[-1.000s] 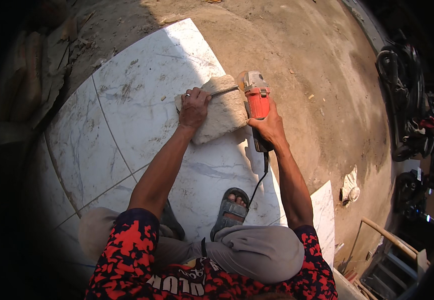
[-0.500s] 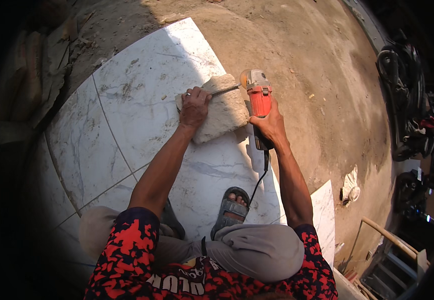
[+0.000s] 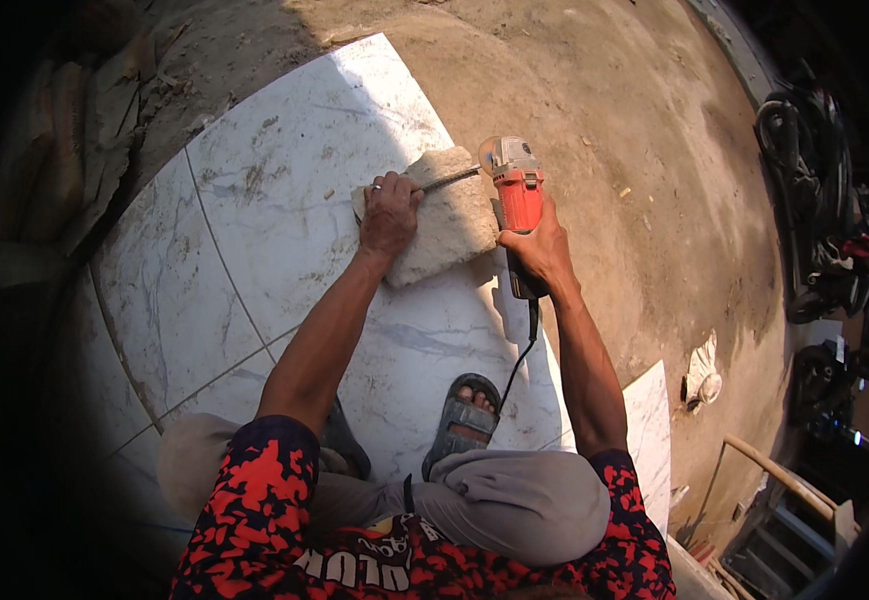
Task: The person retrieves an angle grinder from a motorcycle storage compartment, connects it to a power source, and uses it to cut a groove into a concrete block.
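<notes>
At the left, white marble-patterned tiles (image 3: 234, 240) lay dusty and stained, with joints running between them. The left hand (image 3: 390, 215), ungloved and wearing a ring, was closed round a thin metal rod (image 3: 449, 179) and bore down at the left part of a rough, pale stone block (image 3: 444, 235). The rod lay across the block's far part, its tip pointing right to the disc (image 3: 487, 158); actual contact could not be confirmed. Since only the fingers appeared to secure the rod, a catch at the disc's edge could wrench it loose or turn it in the grip. The block sat near the tiles' right edge, apparently unclamped, and could shift under side pressure. Nearer, a sandal (image 3: 462, 420) left the toes bare, exposed to sparks or a dropped tool. The cord (image 3: 516, 370) ran down just beside it, where a foot movement could snag it. Further right, the red and black angle grinder (image 3: 521, 205) was grasped round its body by the right hand (image 3: 542, 250), also ungloved. With one hand alone on the tool, kickback could twist it; guard coverage could not be determined. Brown ground (image 3: 644, 230) extended beyond, with a crumpled whitish object (image 3: 701, 375) well apart.
</notes>
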A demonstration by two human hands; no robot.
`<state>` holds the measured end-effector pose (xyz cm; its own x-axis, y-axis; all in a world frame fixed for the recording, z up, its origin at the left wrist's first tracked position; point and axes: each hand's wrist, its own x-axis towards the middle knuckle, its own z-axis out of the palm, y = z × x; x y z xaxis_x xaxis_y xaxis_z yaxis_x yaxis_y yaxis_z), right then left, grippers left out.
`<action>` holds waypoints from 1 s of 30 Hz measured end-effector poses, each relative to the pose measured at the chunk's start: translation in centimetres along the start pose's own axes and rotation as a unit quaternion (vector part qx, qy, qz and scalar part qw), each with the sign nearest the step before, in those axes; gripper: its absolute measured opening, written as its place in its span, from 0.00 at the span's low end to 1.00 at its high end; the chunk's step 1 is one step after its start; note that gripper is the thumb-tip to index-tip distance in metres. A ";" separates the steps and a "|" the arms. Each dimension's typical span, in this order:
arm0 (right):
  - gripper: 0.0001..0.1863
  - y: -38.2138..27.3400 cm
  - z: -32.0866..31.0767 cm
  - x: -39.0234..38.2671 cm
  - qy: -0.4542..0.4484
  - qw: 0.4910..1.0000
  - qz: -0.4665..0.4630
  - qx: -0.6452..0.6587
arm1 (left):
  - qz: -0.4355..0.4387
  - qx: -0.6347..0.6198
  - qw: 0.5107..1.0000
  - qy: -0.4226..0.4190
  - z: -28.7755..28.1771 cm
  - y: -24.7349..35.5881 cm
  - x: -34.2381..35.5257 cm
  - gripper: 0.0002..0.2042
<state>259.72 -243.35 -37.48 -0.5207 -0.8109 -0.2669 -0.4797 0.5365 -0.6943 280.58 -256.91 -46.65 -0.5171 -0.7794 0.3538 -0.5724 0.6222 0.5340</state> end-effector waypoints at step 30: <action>0.49 -0.3 -0.3 0.0 -0.016 1.000 0.023 0.001 | 0.002 0.018 1.000 -0.019 0.1 -0.3 -0.1 0.05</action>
<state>259.68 -243.45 -37.10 -0.5198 -0.7923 -0.3196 -0.4543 0.5732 -0.6819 280.70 -257.05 -46.93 -0.5423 -0.7742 0.3263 -0.5929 0.6278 0.5044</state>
